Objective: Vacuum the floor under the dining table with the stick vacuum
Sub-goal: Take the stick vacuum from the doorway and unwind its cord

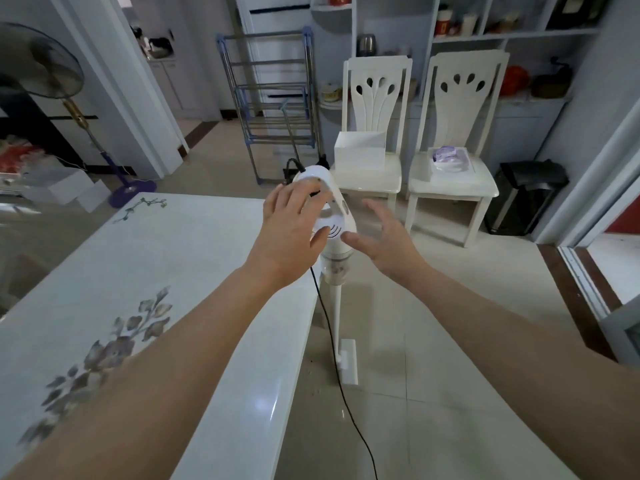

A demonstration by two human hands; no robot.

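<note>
Pale glossy tiled floor (450,341), white dining table (138,271) with grey flower print left of the fingers (304,199). Beyond the fingertips (372,206): two white chairs (374,133), drying rack (273,98), wall shelves (519,36). Stick vacuum (334,268) upright on the floor by the table's corner, between both hands, black cord (332,341) trailing below. Left hand (291,230) spread, fingers straight over the handle (311,174), gripping nothing. Right hand (381,233) open, blurred, just beside the vacuum's body.

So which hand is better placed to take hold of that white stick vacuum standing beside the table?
Left. The left hand lies over the looped handle of the white stick vacuum, while the right hand hovers open beside the body, apparently not touching.
</note>
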